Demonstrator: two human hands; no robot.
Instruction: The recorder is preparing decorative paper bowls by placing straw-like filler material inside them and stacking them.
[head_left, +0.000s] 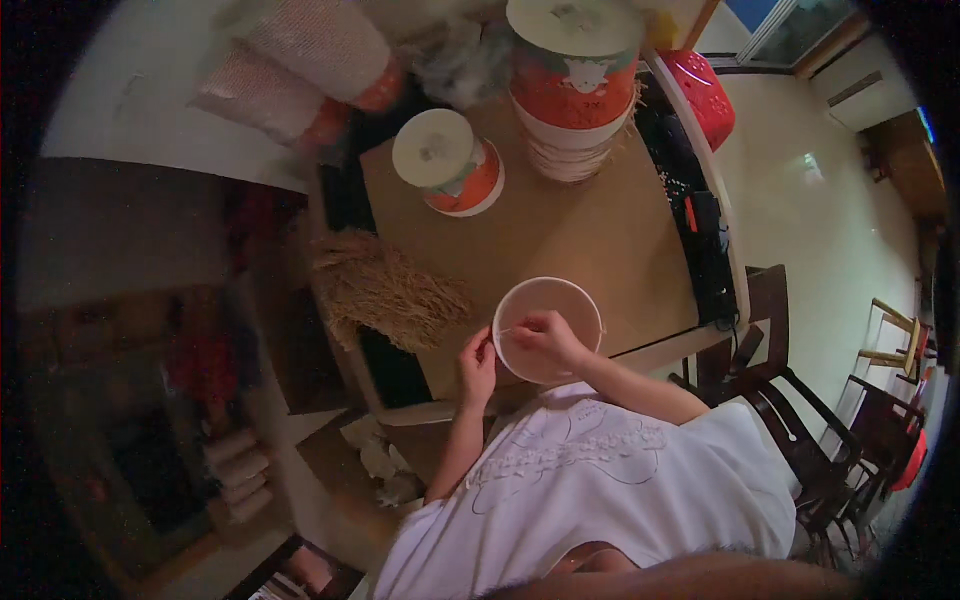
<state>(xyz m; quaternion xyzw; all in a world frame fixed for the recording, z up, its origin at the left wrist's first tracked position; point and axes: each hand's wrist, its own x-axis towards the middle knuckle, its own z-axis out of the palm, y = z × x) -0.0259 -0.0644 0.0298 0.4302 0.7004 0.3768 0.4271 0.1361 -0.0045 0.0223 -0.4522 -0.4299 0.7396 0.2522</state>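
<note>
Where a smooth bucket (552,291) curves, left hand (477,371) and right hand (551,335) curl (grips unclear).

One wide fisheye view, worn on the head, looks down from close above the white shirt (610,490), with the left hand (478,370) and right hand (552,338) near mid-frame, faces across the surface (570,240) beyond, and takes in the floor (820,225) at right.
</note>
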